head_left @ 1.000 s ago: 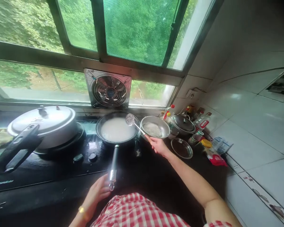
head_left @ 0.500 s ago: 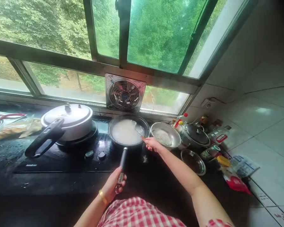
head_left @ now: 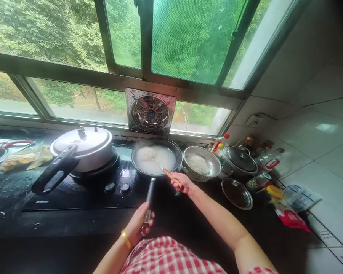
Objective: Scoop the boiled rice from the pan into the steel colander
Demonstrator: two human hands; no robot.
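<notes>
A dark frying pan [head_left: 175, 167] stands at the right of the black stove, with cloudy whitish liquid [head_left: 162, 154] in it and steam above. My left hand [head_left: 142, 220] is wrapped round the end of the pan's black handle. In my right hand [head_left: 184, 184] is the wooden handle of a utensil [head_left: 171, 176], held just past the pan's near right rim. Its thin metal shaft slants into the liquid; the working end is hidden there, so I cannot tell its kind. Beside the pan, on the right, sits a metal mesh strainer [head_left: 218, 169] holding pale, whitish food [head_left: 198, 164].
A pressure cooker [head_left: 87, 160] sits on the left burner, its long black handle reaching forward. At right are a lidded pot [head_left: 241, 161], a steel bowl [head_left: 250, 205], a jar [head_left: 258, 182] and several bottles. A fan [head_left: 151, 114] is set in the window behind the pan.
My right hand has moved the utensil's tip from the pan's right side to its middle, and the hand sits slightly lower. My left hand keeps its grip on the pan handle.
</notes>
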